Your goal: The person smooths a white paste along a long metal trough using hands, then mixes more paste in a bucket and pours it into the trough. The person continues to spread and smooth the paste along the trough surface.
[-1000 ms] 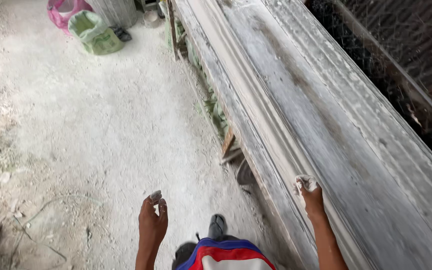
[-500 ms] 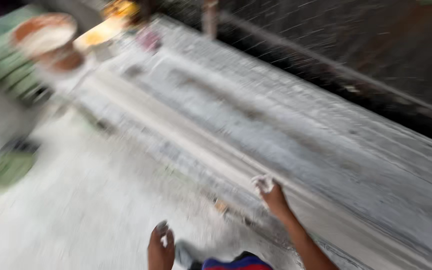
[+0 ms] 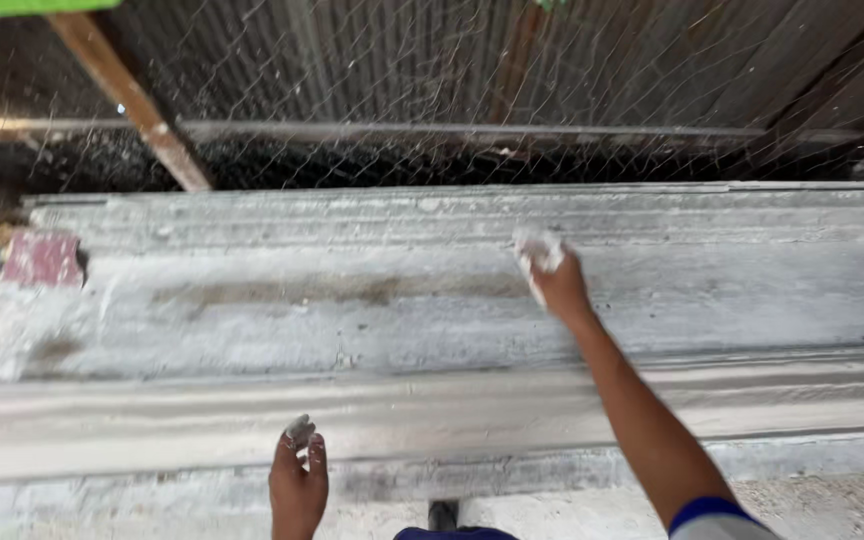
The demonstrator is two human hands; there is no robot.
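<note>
At centre frame, the right hand [image 3: 555,280] grips a white rag [image 3: 537,250] against the long plaster-caked bench [image 3: 252,320]; the left hand [image 3: 298,480], bottom centre, hangs loosely curled, empty.

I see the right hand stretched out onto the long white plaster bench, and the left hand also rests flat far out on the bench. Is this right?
Not quite. In the head view the right hand does reach out onto the long white plaster bench, its fingers coated white. The left hand, however, is held near the bench's front edge, close to the body, fingers curled, not flat far out.
</note>
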